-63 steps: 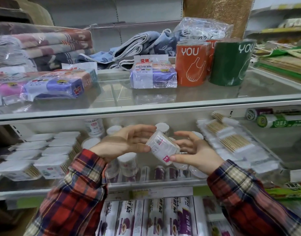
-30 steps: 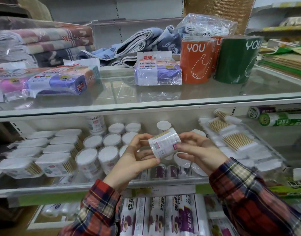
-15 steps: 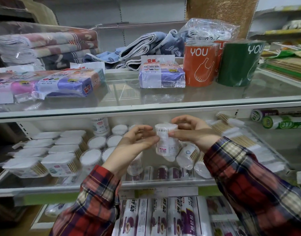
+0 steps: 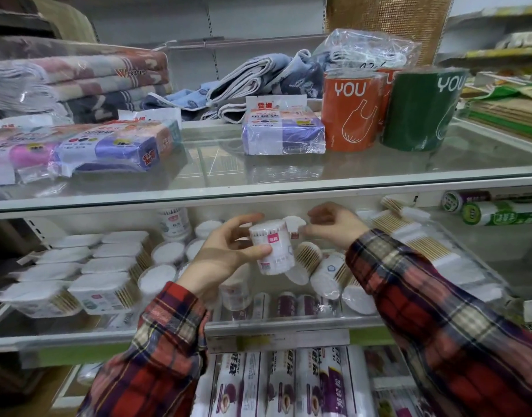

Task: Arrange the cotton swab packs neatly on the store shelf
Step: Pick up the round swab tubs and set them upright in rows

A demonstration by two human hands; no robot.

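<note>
My left hand [image 4: 225,257] grips a round cotton swab pack [image 4: 273,251] with a pink label, upright, in front of the lower glass shelf [image 4: 289,323]. My right hand [image 4: 334,224] is just right of it, fingertips pinching the edge of a second round pack [image 4: 293,225] that stands further back. Upright round packs [image 4: 165,254] stand in rows to the left. Two round packs [image 4: 308,257] lie toppled below my right wrist. Rectangular swab boxes [image 4: 104,285] fill the shelf's left end.
Flat bags of wooden swabs [image 4: 409,236] lie on the right of the shelf. The upper glass shelf [image 4: 258,191] hangs close above my hands, carrying sponge packs [image 4: 282,133], orange and green rolls [image 4: 352,112] and folded towels [image 4: 78,82]. Bag rolls [image 4: 282,383] fill the shelf below.
The pack was turned from lying sideways between both hands to upright. My right hand has let go of its top and moved right to the pack behind; my left hand alone holds it.
</note>
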